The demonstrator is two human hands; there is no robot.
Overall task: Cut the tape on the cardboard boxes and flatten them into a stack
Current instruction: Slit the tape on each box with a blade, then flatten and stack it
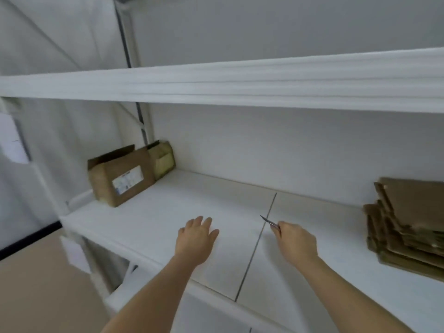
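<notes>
On a white shelf (pixel 168 212), 2 uncut cardboard boxes (pixel 120 179) sit at 10 o'clock; the flattened stack (pixel 406 224) at 3. Left hand (pixel 195 239) hovers open; right hand (pixel 294 241) grips a small blade (pixel 269 221). Likely next: fetching a box.

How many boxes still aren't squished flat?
2. A brown box with a white label stands at the left end of the shelf. A smaller box sits right behind it, against the wall. More may hide behind them.
</notes>
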